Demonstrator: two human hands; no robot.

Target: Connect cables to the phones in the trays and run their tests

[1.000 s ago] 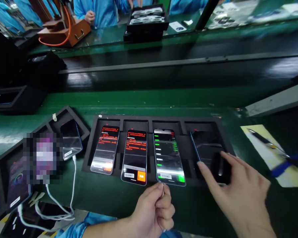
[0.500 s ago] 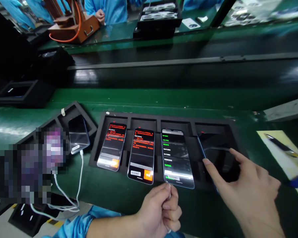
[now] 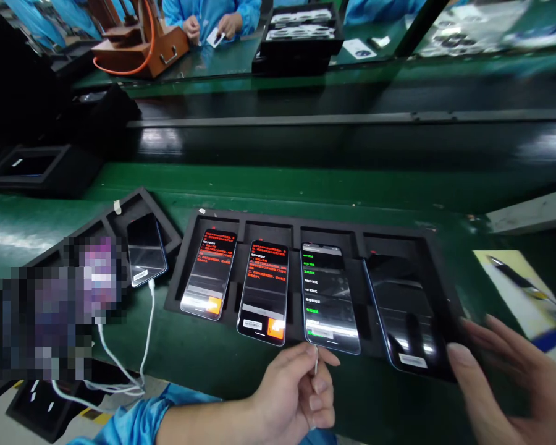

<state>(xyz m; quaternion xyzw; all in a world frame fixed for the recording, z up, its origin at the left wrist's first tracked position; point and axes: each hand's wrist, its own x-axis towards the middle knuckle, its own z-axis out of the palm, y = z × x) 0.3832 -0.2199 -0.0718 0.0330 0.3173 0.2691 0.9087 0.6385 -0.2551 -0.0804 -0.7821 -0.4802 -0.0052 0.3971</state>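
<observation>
A black foam tray (image 3: 338,226) holds several phones. Two phones (image 3: 208,272) (image 3: 263,290) show red text and an orange button; the third phone (image 3: 330,296) lists green and white lines. At the tray's right end lies a dark-screened phone (image 3: 403,315) with a white label. Just below the third phone, my left hand (image 3: 299,386) pinches a small whitish thing, perhaps a cable end, mostly hidden by the fingers. My right hand (image 3: 509,377) is beside the tray's right end, fingers spread, holding nothing.
On the left, another foam tray (image 3: 141,201) holds a phone (image 3: 146,250) plugged into a white cable (image 3: 148,334); a blurred patch covers more. A pen (image 3: 514,275) rests on yellow paper (image 3: 484,272) at right. Across the bench, a person's hands (image 3: 229,26) hold a white piece.
My right hand has moved right and down, off the dark phone, whose label now shows. That phone sits lower and further left. My left hand stays pinched near the third phone.
</observation>
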